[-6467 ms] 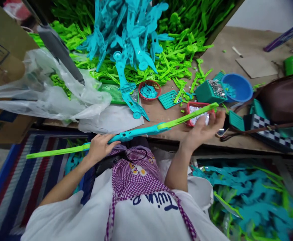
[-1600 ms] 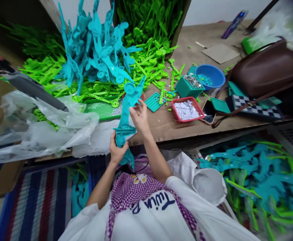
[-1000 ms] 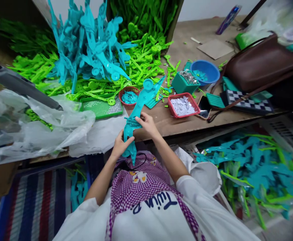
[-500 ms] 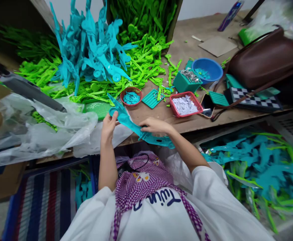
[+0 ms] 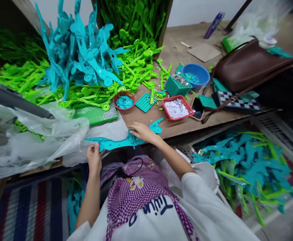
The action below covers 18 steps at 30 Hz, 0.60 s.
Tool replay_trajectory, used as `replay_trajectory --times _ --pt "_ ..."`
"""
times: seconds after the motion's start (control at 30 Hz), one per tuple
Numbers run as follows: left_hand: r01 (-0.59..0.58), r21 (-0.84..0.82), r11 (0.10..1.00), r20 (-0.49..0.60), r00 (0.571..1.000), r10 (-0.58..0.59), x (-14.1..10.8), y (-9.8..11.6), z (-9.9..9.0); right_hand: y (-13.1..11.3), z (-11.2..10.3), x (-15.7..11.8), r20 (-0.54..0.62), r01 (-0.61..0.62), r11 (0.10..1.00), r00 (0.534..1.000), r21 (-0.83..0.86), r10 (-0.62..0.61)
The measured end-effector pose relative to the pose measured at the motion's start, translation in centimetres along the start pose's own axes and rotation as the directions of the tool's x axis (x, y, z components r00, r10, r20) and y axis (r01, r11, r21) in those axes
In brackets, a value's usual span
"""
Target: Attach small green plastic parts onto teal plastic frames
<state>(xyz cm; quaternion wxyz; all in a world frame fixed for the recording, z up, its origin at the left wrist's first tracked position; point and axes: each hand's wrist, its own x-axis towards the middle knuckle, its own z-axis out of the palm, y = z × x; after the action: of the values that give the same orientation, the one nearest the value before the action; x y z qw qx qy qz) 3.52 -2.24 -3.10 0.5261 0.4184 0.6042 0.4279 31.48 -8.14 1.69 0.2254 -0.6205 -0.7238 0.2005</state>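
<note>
A long teal plastic part [image 5: 116, 143] spans the front edge of the table, lying nearly level. My left hand [image 5: 94, 156] pinches it near its left end, thumb and fingers closed on the lower edge. Around its middle my right hand [image 5: 143, 132] is closed, with the fingertips at a raised joint and the palm covering some of the part. The part's right end, with a round disc, sticks out beyond that hand. Behind it stand a red basket of small teal pieces [image 5: 124, 101] and a green perforated tray [image 5: 93, 114] holding tiny silvery bits.
Heaps of teal parts [image 5: 78, 50] and lime-green parts [image 5: 136, 63] fill the back left. Toward the right are a red basket of white pieces [image 5: 176, 107], a blue bowl [image 5: 196, 72] and a brown bag [image 5: 241, 67]. A crate of bagged parts [image 5: 251, 167] stands below right.
The teal part has turned from a steep slant to nearly level and come down toward the table edge. My left hand has moved down and left with its end. The view has shifted.
</note>
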Motion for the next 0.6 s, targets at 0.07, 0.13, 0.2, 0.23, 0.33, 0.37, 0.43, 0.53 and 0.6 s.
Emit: replay_trajectory --times 0.07,0.13,0.2,0.23,0.33,0.37,0.43,0.53,0.6 --pt "-0.116 0.225 0.968 0.085 0.991 0.099 0.5 0.5 0.4 0.8 0.7 -0.1 -0.009 -0.028 0.999 1.000 -0.021 0.027" --pt "-0.276 0.467 0.840 0.222 0.956 0.191 1.0 1.2 0.3 1.5 1.6 0.1 -0.021 -0.078 0.995 0.997 -0.067 0.077" --pt "-0.398 0.623 0.673 0.325 0.915 0.241 1.4 1.8 0.0 2.0 2.6 0.7 -0.059 -0.127 0.985 0.991 -0.118 0.120" --pt "-0.435 0.669 0.602 0.355 0.899 0.256 1.6 2.1 -0.3 2.1 3.0 1.1 -0.078 -0.136 0.981 0.989 -0.137 0.126" --pt "-0.488 0.757 0.435 0.389 0.871 0.301 1.9 2.7 -0.7 2.5 3.8 2.6 -0.112 -0.101 0.980 0.990 -0.171 0.082" --pt "-0.496 0.777 0.389 0.392 0.864 0.317 2.0 2.9 -0.8 2.6 3.9 3.1 -0.117 -0.078 0.981 0.991 -0.176 0.058" --pt "-0.497 0.799 0.339 0.395 0.858 0.328 1.6 3.4 -0.9 2.9 4.1 3.6 -0.131 -0.043 0.983 0.991 -0.180 0.019" --pt "-0.556 0.732 0.394 0.456 0.830 0.322 -0.3 5.0 -1.3 3.3 4.1 3.6 -0.142 -0.019 0.983 0.990 -0.182 -0.007" --pt "-0.647 0.620 0.444 0.502 0.762 0.409 -2.2 6.9 -2.0 3.1 3.9 3.2 -0.165 0.001 0.986 0.986 -0.165 -0.029"
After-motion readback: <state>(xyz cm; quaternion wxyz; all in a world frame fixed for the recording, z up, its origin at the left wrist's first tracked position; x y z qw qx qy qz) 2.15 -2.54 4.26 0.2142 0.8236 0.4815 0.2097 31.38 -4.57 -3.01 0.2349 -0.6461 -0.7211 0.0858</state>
